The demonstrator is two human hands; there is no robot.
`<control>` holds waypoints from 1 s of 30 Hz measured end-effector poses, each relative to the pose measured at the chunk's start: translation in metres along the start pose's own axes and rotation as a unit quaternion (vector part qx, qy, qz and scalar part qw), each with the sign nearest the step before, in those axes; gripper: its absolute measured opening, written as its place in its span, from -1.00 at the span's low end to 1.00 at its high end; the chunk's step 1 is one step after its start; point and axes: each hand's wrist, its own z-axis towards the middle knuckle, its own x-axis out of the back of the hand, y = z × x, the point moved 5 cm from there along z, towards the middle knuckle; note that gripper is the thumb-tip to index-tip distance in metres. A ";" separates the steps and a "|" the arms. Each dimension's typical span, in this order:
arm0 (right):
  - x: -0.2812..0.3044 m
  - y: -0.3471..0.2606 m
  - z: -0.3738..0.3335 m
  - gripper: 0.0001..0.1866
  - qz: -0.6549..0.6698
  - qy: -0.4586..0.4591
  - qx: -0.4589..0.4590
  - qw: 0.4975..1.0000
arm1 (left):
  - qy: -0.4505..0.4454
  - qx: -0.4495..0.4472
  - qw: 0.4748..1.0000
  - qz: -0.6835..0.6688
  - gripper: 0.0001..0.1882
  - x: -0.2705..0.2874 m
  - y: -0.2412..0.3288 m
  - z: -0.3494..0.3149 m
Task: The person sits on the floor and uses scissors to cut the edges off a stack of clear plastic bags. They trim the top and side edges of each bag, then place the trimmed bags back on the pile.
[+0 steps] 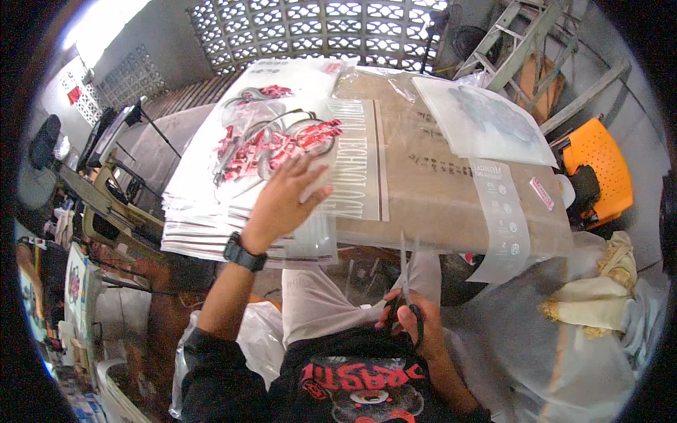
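Note:
My left hand (pixel 285 194), with a black watch (pixel 245 252) at its wrist, lies with fingers spread on a stack of printed plastic sheets (pixel 204 190). The top sheet bears a red and grey motorcycle picture beside a beige lettered strip (pixel 363 158). Down near my lap, my right hand (pixel 428 326) is closed round the black handles of a pair of scissors (pixel 405 275). Their blades point away from me, toward the table's near edge. A brown cardboard surface (pixel 412 187) covers the table to the right of the stack.
A translucent printed strip (pixel 502 218) hangs over the near edge, and a pale printed sheet (pixel 486 120) lies at the far right. Beyond stand an orange plastic chair (pixel 599 169) and a metal stepladder (pixel 504 46). Clear plastic and cream cloth (pixel 599 299) are bunched at lower right.

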 end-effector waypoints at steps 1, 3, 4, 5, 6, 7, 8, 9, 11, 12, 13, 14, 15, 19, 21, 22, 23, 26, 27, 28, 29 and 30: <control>0.001 -0.011 -0.004 -0.61 0.034 -0.006 -0.013 0.999 | 0.000 0.009 1.000 0.004 -0.53 -0.009 0.001 0.002; 0.007 -0.020 -0.018 -0.57 0.122 -0.021 -0.046 0.991 | -0.019 0.029 0.999 0.022 -0.52 -0.033 0.014 -0.005; 0.010 -0.018 -0.025 -0.56 0.113 -0.022 -0.043 0.992 | -0.030 0.036 0.999 -0.001 -0.52 -0.044 0.025 -0.009; 0.012 -0.018 -0.025 -0.55 0.107 -0.027 -0.030 0.993 | -0.035 0.038 0.999 -0.016 -0.52 -0.044 0.034 -0.008; 0.013 -0.019 -0.026 -0.54 0.100 -0.031 -0.018 0.994 | -0.041 0.041 0.998 -0.030 -0.52 -0.044 0.045 -0.008; 0.011 -0.014 -0.020 -0.50 0.048 -0.017 -0.002 0.999 | -0.033 0.030 0.997 -0.055 -0.54 -0.043 0.059 -0.006; 0.010 -0.012 -0.018 -0.52 0.053 -0.008 -0.007 0.999 | -0.031 0.023 0.998 -0.059 -0.55 -0.046 0.067 -0.003; 0.010 -0.010 -0.016 -0.53 0.057 0.001 -0.012 0.998 | -0.028 0.017 0.997 -0.064 -0.56 -0.049 0.072 -0.002; 0.002 -0.010 -0.012 -0.61 0.098 0.015 -0.029 0.995 | -0.016 0.025 0.998 -0.061 -0.58 -0.047 0.076 -0.005; 0.001 -0.011 -0.012 -0.62 0.069 0.021 -0.018 0.997 | -0.008 0.027 0.998 -0.059 -0.59 -0.046 0.076 -0.004; -0.001 -0.011 -0.013 -0.64 0.040 0.026 -0.007 0.999 | 0.001 0.029 0.998 -0.058 -0.59 -0.046 0.076 -0.004; -0.002 -0.012 -0.011 -0.65 0.009 0.029 0.008 1.000 | 0.002 0.023 0.998 -0.055 -0.60 -0.047 0.077 -0.002; -0.003 -0.010 -0.009 -0.65 0.033 0.040 -0.001 0.999 | 0.003 0.016 0.998 -0.053 -0.60 -0.048 0.078 -0.001; -0.002 -0.017 0.001 -0.51 0.069 0.075 -0.015 0.995 | 0.010 0.018 0.998 -0.054 -0.62 -0.048 0.076 -0.005; -0.003 -0.023 0.002 -0.43 0.058 0.094 -0.015 0.994 | -0.007 0.022 0.998 -0.052 -0.61 -0.045 0.076 -0.006; -0.003 -0.024 0.003 -0.44 0.051 0.104 -0.018 0.993 | -0.015 0.025 0.998 -0.051 -0.60 -0.045 0.076 -0.007; -0.006 -0.025 0.003 -0.45 0.043 0.118 -0.019 0.992 | -0.003 0.015 0.998 -0.061 -0.61 -0.045 0.075 -0.007; -0.014 -0.028 0.001 -0.44 0.055 0.137 -0.031 0.989 | 0.018 0.003 0.997 -0.074 -0.61 -0.047 0.073 -0.009; -0.015 -0.029 0.001 -0.43 0.052 0.142 -0.033 0.988 | 0.016 0.011 0.998 -0.068 -0.60 -0.046 0.073 -0.010; -0.016 -0.030 0.001 -0.43 0.049 0.147 -0.036 0.987 | 0.014 0.018 0.998 -0.061 -0.59 -0.045 0.074 -0.011; -0.016 -0.030 0.001 -0.42 0.049 0.153 -0.040 0.986 | 0.032 0.016 0.998 -0.055 -0.58 -0.039 0.078 -0.009; -0.015 -0.031 0.000 -0.43 0.041 0.150 -0.040 0.987 | 0.051 0.014 0.997 -0.050 -0.58 -0.030 0.083 -0.006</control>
